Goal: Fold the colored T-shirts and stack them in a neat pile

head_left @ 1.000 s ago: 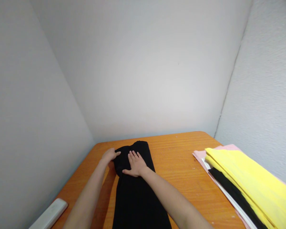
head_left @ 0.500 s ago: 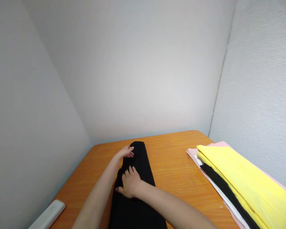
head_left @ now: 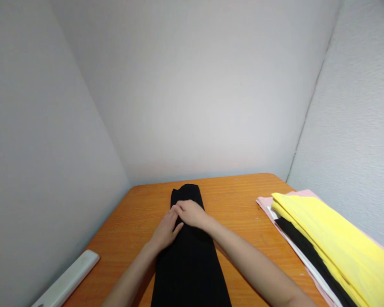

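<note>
A long strip of folded black cloth runs from my body toward the far edge of the wooden table. My left hand lies along its left edge, fingers stretched forward and thumb apart, resting on the fabric. From the right, my right hand reaches across the cloth with bent fingers closed at its left side. The fingertips of both hands meet there, and the right thumb is hidden. Beyond the hands, the cloth's far end is slightly uneven.
To the right lies a stack of folded cloths, with a yellow cloth on top and black, white and pink ones below. A white oblong object sits at the table's left edge. Walls enclose the table at the back and sides.
My right hand has moved forward and its fingers have bent. My left hand has come back toward me along the left edge, which now looks straighter. The view has shifted slightly.
</note>
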